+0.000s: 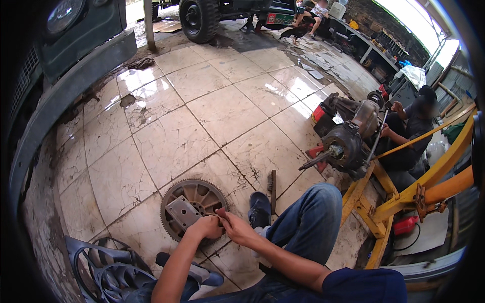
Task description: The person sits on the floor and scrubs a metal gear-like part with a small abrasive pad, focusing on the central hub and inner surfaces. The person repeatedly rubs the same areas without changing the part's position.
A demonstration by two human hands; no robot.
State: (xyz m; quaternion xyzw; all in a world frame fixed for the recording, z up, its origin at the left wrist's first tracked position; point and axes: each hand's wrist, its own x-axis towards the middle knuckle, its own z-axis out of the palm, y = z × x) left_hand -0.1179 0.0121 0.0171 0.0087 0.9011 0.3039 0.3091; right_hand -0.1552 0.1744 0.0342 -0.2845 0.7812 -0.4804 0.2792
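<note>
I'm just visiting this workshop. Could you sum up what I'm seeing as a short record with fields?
Right hand: the right hand grips a small reddish-brown piece
Left hand: the left hand is close beside it; its grip is unclear
Below the hands: toothed metal wheel, with a flat metal plate over it
On the floor: brush, near a shoe
At right: another person, beside a mechanical assembly
</note>
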